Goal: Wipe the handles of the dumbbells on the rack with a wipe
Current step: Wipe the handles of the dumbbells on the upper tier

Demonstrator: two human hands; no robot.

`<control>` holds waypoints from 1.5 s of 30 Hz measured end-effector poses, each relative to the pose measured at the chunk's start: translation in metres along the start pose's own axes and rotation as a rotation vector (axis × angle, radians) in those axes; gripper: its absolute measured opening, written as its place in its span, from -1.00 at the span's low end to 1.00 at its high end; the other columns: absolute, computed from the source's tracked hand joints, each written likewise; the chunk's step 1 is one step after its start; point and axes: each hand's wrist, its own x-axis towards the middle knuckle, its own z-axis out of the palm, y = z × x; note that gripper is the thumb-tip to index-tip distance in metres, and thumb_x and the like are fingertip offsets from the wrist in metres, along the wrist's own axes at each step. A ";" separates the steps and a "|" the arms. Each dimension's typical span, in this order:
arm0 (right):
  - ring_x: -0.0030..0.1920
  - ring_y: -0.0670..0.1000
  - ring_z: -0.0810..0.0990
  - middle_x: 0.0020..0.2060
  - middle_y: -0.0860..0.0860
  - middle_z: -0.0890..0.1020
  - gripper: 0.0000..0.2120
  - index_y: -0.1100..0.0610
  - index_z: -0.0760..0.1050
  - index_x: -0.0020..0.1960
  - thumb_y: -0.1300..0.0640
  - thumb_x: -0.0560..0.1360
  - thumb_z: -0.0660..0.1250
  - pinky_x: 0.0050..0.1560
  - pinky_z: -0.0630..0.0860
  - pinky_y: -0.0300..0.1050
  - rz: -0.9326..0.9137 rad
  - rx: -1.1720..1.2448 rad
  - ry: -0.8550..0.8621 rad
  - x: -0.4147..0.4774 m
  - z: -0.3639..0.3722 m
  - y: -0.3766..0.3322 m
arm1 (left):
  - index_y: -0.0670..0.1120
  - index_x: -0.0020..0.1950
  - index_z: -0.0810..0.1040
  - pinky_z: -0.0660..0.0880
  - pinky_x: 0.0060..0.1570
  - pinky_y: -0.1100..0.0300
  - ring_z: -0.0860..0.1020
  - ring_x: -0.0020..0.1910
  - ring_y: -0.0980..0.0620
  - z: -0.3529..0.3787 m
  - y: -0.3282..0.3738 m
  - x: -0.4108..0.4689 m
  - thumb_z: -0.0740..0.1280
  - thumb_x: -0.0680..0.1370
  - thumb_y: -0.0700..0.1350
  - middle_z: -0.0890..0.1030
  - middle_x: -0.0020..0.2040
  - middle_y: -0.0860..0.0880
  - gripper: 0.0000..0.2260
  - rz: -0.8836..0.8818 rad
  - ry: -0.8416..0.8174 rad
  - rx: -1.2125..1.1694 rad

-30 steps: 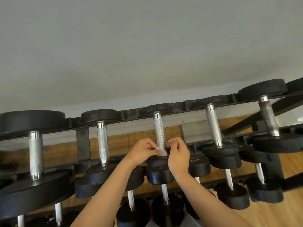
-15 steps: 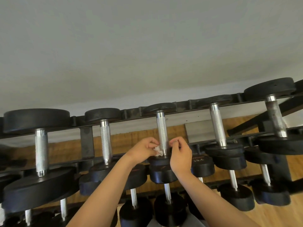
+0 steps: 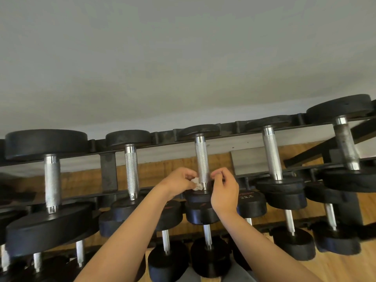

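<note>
One second earlier the wipe (image 3: 197,183) lay as a flat white piece in front of the low end of the handle (image 3: 202,161), between the two hands. At this moment it was crumpled at the left side of that handle, just above the near black head of the centre dumbbell (image 3: 200,197) on the top row of the rack (image 3: 162,137). The hands had also moved a little apart, one to each side of the bar. I judged that the wipe was being brought around the bar, so the wiping of this handle was only at its beginning; the long upper part of the bar was not yet covered.

The left hand (image 3: 179,182) reached up from below with bent wrist, and its thumb and fingertips pinched the crumpled wipe against the handle. The right hand (image 3: 223,192) stood at the other side, thumb and first finger pressed together close to the bar, the other fingers curled. No white showed there, so I could not tell whether it held the other end of the wipe.
</note>
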 end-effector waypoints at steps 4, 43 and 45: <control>-0.16 -0.03 0.56 -0.27 -0.05 0.57 -0.79 0.06 0.49 -0.19 0.14 0.57 0.16 -0.04 0.54 0.05 0.008 0.005 -0.007 -0.001 -0.001 -0.002 | -0.09 0.24 0.58 0.53 0.24 -0.01 0.61 0.16 0.02 0.012 -0.001 0.005 0.31 0.54 -0.35 0.66 0.11 -0.03 -0.68 -0.010 0.044 -0.028; -0.15 -0.05 0.52 -0.27 -0.08 0.53 -0.77 0.08 0.47 -0.18 0.15 0.61 0.13 -0.08 0.51 -0.06 -0.034 -0.034 -0.043 -0.001 -0.004 -0.003 | -0.06 0.25 0.59 0.51 0.24 0.08 0.59 0.17 0.05 0.023 -0.007 -0.011 0.34 0.52 -0.35 0.66 0.13 0.00 -0.65 -0.064 0.179 -0.139; -0.15 -0.06 0.52 -0.27 -0.09 0.53 -0.75 0.07 0.46 -0.19 0.13 0.62 0.12 -0.08 0.51 -0.05 -0.033 -0.042 -0.047 0.000 -0.004 -0.003 | -0.08 0.23 0.60 0.52 0.20 0.10 0.60 0.15 0.04 0.020 -0.007 -0.012 0.37 0.52 -0.33 0.67 0.11 -0.02 -0.68 -0.059 0.224 -0.154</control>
